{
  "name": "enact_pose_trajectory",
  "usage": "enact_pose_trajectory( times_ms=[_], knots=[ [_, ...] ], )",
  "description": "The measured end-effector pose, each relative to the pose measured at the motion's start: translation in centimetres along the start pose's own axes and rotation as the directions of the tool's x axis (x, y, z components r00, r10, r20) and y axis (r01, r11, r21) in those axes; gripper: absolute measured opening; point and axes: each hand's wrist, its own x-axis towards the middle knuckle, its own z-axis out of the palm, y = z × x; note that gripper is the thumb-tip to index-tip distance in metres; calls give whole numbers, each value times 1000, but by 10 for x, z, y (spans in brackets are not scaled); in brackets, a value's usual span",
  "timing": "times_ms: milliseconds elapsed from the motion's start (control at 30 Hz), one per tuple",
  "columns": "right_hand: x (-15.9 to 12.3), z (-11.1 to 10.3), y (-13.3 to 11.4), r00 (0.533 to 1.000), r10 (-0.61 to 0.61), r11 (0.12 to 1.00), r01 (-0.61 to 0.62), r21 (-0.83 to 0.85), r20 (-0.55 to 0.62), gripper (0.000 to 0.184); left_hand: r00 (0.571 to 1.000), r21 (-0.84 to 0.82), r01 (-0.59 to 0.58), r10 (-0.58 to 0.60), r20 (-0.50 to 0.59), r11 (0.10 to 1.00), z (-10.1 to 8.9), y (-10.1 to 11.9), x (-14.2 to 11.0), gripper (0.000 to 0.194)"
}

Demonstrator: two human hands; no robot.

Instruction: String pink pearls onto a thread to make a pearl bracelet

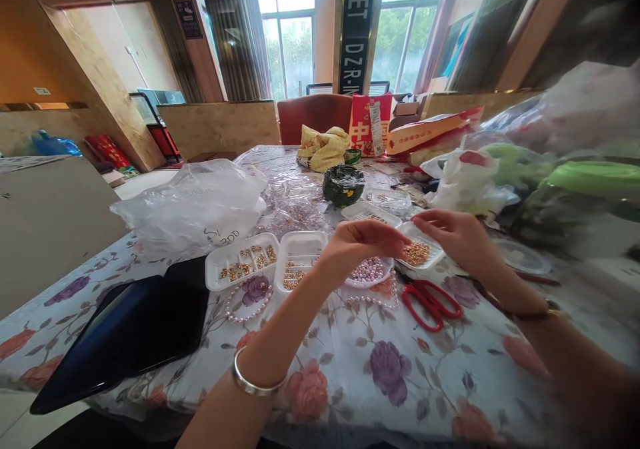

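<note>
My left hand (363,241) hovers above a tray of pink beads (369,272), its fingers drawn together. Facing it, my right hand (453,232) is closed in a pinch over a white tray of small gold beads (417,253). Whatever lies between the fingertips of either hand is too small to make out. Below my hands, a strand of pale pink beads (370,302) curves across the tablecloth. Red-handled scissors (433,304) lie to its right, their blades partly hidden. A looped string of pearly beads (249,304) rests further left.
Two white divided trays (243,260) with gold beads stand at left, beside a dark glossy tablet-like slab (130,329). Behind are a plastic bag (190,199), a roll of dark green cord (343,184) and a yellow cloth bundle (324,148). Bags and a green-lidded container (595,176) crowd the right.
</note>
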Motion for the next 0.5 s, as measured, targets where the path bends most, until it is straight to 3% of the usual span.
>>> enact_pose_trajectory(
  times_ms=[67,133,300,500],
  knots=[
    [3,-3,9,988,-61,953,100,-285,142,21,1000,-8,-1,1,-21,1000,-1,-1,1,12],
    [2,-3,16,961,-71,891,181,-416,267,20,999,-4,-8,8,-33,1000,-2,-1,2,14],
    [-2,4,19,910,-28,872,224,-435,413,15,1000,0,-22,22,-13,1000,-2,-1,2,17],
    [0,4,17,922,-34,866,220,-450,386,16,999,-28,-36,37,11,999,-2,-2,2,16]
  ],
)
